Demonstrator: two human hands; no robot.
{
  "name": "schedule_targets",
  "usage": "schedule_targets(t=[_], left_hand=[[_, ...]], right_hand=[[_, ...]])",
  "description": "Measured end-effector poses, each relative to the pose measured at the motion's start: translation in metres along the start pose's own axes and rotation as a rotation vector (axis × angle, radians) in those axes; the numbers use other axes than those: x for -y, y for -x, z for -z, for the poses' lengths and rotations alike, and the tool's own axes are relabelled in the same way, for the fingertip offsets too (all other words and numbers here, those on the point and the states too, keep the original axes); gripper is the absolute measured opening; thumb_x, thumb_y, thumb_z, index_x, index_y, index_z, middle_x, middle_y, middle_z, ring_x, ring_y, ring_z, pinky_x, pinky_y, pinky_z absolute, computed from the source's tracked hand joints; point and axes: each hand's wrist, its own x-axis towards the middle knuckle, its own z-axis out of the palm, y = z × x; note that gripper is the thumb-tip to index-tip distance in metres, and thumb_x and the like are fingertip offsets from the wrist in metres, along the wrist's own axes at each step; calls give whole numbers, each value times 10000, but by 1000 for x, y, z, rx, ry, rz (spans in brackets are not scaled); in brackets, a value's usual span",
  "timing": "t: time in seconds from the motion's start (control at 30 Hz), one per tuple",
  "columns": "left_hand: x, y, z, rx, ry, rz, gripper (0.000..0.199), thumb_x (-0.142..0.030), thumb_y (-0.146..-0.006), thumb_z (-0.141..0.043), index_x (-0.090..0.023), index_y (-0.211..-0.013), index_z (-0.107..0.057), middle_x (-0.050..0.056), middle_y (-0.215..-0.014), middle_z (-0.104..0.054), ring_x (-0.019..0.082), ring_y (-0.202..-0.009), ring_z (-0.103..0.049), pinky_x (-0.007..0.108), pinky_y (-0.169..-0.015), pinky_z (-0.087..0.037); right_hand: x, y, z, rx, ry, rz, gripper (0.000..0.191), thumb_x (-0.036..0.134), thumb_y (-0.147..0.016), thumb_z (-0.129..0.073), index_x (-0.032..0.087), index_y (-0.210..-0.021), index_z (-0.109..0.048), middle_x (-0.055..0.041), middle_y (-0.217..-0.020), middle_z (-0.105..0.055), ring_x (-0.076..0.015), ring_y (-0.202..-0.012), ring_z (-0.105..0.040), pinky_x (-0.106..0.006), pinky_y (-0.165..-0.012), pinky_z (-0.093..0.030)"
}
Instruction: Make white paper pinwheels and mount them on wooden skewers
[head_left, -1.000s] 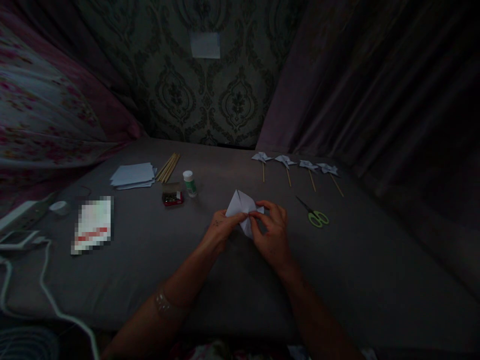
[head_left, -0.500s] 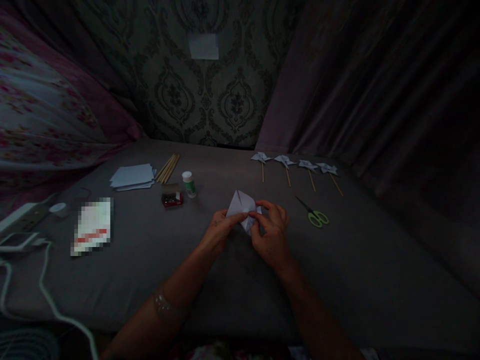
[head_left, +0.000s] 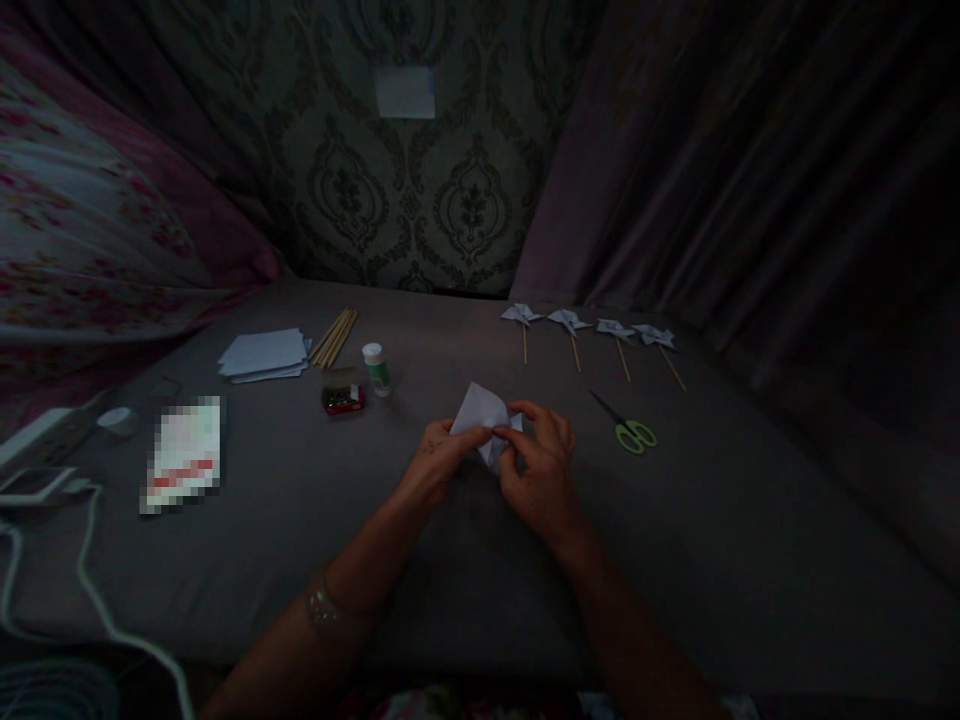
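Between my hands is a white paper pinwheel head [head_left: 478, 408], its corners partly folded toward the centre. My left hand [head_left: 442, 450] grips its left side, the thumb pressing near the middle. With thumb and fingers closed, my right hand [head_left: 541, 455] pinches the paper at the centre and right. The fingertips hide the centre, so I cannot see whether a pin is there. No stick shows on this piece. To the right lie scissors [head_left: 634, 435] with green handles, and farther back several finished paper pinwheels [head_left: 568, 322] on wooden sticks.
Back left are a stack of white paper [head_left: 264, 355], a bundle of wooden sticks [head_left: 335, 338], an open small box of pins [head_left: 343, 398] and a white-capped green bottle [head_left: 377, 370]. A blurred packet [head_left: 184, 455], a power strip [head_left: 52, 440] and white cables [head_left: 94, 590] occupy the left side.
The upper flap of the paper now curves farther over toward the centre, under my fingertips. Both hands keep nearly the same place and hold.
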Motion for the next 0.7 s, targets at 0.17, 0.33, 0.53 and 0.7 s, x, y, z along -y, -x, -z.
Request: schedule_targets(t=[0.17,0.33,0.53,0.7], left_hand=[[-4,-4,7,-16,-118,85,145,-249,-568,-710,-152,-674,-694,49,-630,-671,168,-530,-591,258,-486,-426],[-8,-6,16,136,-220,81,172,-259,-550,-738,-136,-664,-703,61,-662,-679,164,-573,-599,253,-529,-444],[-11,-2,16,202,-361,63,174,-239,-547,-730,-127,-678,-708,33,-626,-652,148,-564,-566,249,-551,-424],[-13,1,13,174,-361,70,103,-194,-532,-730,-134,-607,-694,22,-573,-630,145,-518,-543,236,-494,-383]], right_hand=[[-10,-8,14,-30,-161,-126,211,175,-758,-548,212,-924,-674,-93,-1154,-566,-257,-1116,-494,-464,-961,-383],[-29,-12,19,229,-347,-262,186,327,-765,-611,208,-883,-692,-94,-1170,-575,-245,-1137,-513,-442,-991,-383],[-29,-8,8,410,-428,-304,119,263,-733,-612,186,-790,-683,-78,-1076,-623,-210,-1066,-554,-384,-947,-413],[-27,-8,3,418,-444,-341,130,206,-703,-589,173,-784,-687,-74,-1016,-635,-205,-1011,-572,-366,-901,-436]])
